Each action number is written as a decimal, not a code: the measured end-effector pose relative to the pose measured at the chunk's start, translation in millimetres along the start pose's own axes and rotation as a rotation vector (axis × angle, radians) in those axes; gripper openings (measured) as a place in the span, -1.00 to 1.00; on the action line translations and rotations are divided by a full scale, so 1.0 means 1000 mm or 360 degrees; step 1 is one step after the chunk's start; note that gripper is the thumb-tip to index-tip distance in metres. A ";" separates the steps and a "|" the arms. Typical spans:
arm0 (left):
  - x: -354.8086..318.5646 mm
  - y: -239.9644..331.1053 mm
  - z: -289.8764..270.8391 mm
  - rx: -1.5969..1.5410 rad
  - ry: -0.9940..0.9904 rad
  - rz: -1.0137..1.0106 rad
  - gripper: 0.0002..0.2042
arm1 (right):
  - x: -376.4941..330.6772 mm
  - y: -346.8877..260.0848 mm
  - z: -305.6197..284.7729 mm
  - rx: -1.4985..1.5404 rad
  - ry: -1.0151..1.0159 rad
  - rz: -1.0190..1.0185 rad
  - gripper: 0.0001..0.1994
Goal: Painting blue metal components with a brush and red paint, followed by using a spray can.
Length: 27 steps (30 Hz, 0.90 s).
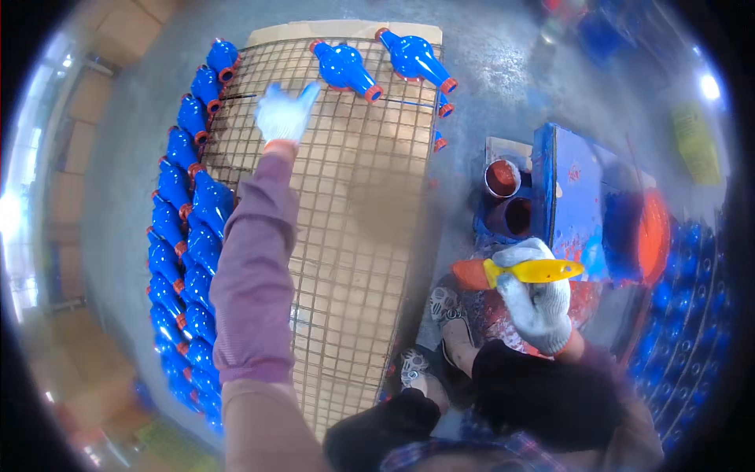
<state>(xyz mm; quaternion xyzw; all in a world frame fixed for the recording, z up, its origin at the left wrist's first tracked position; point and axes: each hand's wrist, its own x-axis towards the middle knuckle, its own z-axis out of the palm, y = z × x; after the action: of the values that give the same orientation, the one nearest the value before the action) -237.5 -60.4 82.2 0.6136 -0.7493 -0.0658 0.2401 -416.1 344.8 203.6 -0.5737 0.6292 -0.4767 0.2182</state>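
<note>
My left hand [284,116], in a white glove with a blue fingertip area, reaches over the far part of a wire rack [346,275]. Its fingers look spread, a little blurred, with nothing visible in them. To its right lie two glossy blue metal fittings, bulging in the middle with red-orange ends: a nearer one [344,69] and one farther right [414,57]. My right hand [536,303], gloved in white, grips a paintbrush [543,271] with a yellow handle and red-stained bristles pointing left.
Several more blue fittings [193,118] line the rack's left edge. Two paint-smeared cans [502,178] stand right of the rack beside a blue-stained box [566,181]. A red-orange disc [652,236] is at the box's right. Rows of blue fittings [688,315] fill the far right.
</note>
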 end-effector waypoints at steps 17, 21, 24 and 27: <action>0.064 0.065 0.072 -0.0625 -0.0400 -0.0693 -0.17 | 0.040 0.027 0.007 0.0138 0.0319 0.0434 -0.81; 0.035 0.000 0.030 -0.1262 -0.0339 -0.0662 -0.33 | 0.047 0.028 0.003 0.0051 0.0341 0.0357 -0.81; 0.011 -0.053 -0.021 -0.1238 -0.0363 -0.0605 -0.53 | 0.049 0.026 -0.003 0.0168 0.0361 0.0448 -0.80; 0.002 -0.090 -0.060 -0.1179 -0.0419 -0.0490 -0.57 | 0.049 0.023 -0.006 0.0188 0.0343 0.0415 -0.81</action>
<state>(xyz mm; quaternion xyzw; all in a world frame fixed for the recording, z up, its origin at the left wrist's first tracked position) -131.1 -71.8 99.3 0.5770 -0.5989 -0.4435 0.3341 -445.3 298.5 200.0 -0.4192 0.6889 -0.5392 0.2428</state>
